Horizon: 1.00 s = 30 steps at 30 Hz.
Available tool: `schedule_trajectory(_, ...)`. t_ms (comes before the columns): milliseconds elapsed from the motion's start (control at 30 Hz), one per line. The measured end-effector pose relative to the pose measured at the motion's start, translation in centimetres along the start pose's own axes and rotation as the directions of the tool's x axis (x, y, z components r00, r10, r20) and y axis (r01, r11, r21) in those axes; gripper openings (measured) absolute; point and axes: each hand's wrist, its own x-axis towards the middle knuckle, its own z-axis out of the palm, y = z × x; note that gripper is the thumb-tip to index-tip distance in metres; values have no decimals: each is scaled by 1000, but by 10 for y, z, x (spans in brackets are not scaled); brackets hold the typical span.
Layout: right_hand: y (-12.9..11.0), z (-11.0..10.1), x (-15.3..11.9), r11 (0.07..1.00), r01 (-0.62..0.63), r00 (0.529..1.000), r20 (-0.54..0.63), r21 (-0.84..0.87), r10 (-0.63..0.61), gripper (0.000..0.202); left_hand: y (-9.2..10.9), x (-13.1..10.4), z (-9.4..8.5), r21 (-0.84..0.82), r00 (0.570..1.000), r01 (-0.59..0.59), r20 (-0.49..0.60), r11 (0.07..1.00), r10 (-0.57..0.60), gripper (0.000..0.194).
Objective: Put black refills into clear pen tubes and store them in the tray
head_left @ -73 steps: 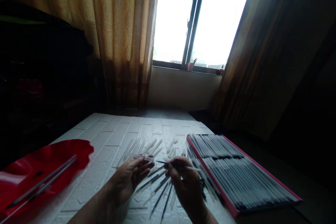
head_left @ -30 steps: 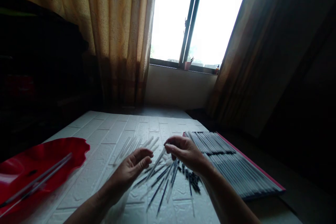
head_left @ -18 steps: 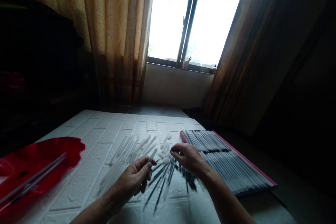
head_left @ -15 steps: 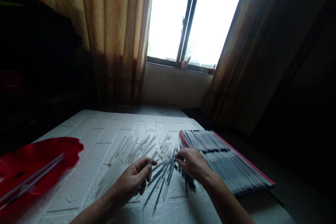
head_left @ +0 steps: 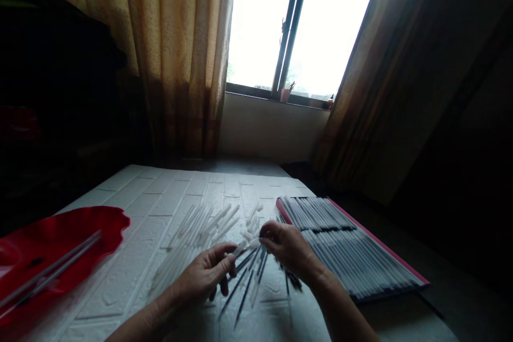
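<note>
My left hand (head_left: 216, 271) pinches a short translucent tube (head_left: 239, 248) between thumb and fingers, above the table. Close by on the right, my right hand (head_left: 282, 240) has its fingertips together over the small white pieces; what they hold is too small to name. Dark thin refills (head_left: 243, 295) fan out on the table between and below the hands. Small whitish pieces (head_left: 252, 223) lie just beyond them. Left of these, clear tubes (head_left: 192, 230) are spread in a loose pile. A red-edged box (head_left: 352, 246) right of my right hand holds two rows of pens.
At the left stands a red scalloped tray (head_left: 108, 224) with long clear tubes (head_left: 60, 264) in it. The table (head_left: 148, 208) has a white brick pattern. Beyond it are curtains, a window and a pink cup (head_left: 285, 95) on the sill.
My right hand has moved slightly left and up, nearer to my left hand. My left hand still holds the tube, now tilted a little lower. The view has shifted slightly.
</note>
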Motion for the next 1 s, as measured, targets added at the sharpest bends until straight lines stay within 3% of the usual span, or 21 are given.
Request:
schedule_trajectory(67,-6,5,3,933,19,998,45,359,-38,12,-2,1,0,4,1000,3,-17,1000,-3,58)
schedule_trajectory(133,-8,14,4,779,-30,996,86,627,-31,22,-2,1,0,6,1000,8,-29,1000,-8,62)
schedule_trajectory(200,-7,23,4,650,-96,993,119,754,8,30,0,0,0,5,999,16,-34,1000,-16,63)
schedule_trajectory(300,-5,31,1,575,-143,987,157,805,27,34,5,-4,1,4,998,51,-34,999,-51,60)
schedule_trajectory(733,0,41,0,590,-100,989,145,801,-30,31,3,-4,0,39,996,90,-24,995,-89,57)
schedule_trajectory(1000,1,36,-1,756,116,987,11,645,-161,19,3,-4,-1,46,997,79,2,996,-79,49)
